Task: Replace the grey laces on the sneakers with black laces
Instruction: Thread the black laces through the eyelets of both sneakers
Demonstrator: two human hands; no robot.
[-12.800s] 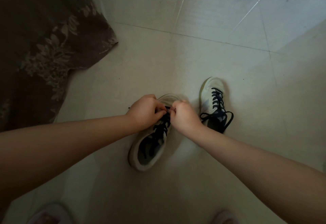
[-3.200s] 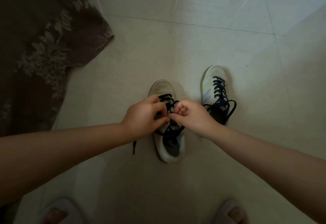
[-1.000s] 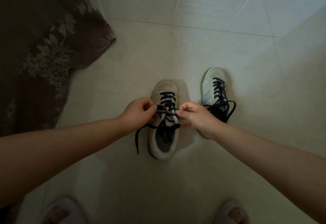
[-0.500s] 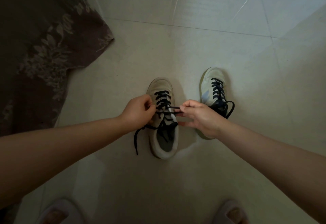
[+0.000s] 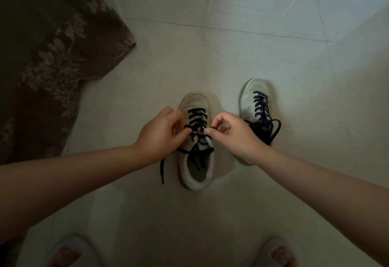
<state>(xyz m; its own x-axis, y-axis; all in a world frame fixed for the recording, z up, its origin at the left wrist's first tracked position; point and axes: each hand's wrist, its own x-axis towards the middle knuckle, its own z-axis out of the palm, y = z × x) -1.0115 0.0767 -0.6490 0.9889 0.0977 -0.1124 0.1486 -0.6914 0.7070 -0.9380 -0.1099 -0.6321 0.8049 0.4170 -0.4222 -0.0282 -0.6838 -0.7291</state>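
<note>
Head view: the near sneaker [image 5: 196,140] stands on the floor [image 5: 273,60], and its soft, limp black lace [image 5: 196,119] is pinched by left hand [image 5: 161,133] and right hand [image 5: 235,134]. Hold is best taken near the eyelets.

floral cloth [image 5: 48,56], tiled floor [image 5: 231,56] (pale), slippers [image 5: 67,252]

tiled floor [image 5: 231,56] — two sneakers [image 5: 196,140], patterned cloth [image 5: 52,56]

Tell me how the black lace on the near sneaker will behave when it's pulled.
The lace is probably floppy: its loose end hangs limp onto the floor. It likely drags through the eyelets, zigzagging across many. The sneaker, which looks light and stands free, may shift unless held.
</note>
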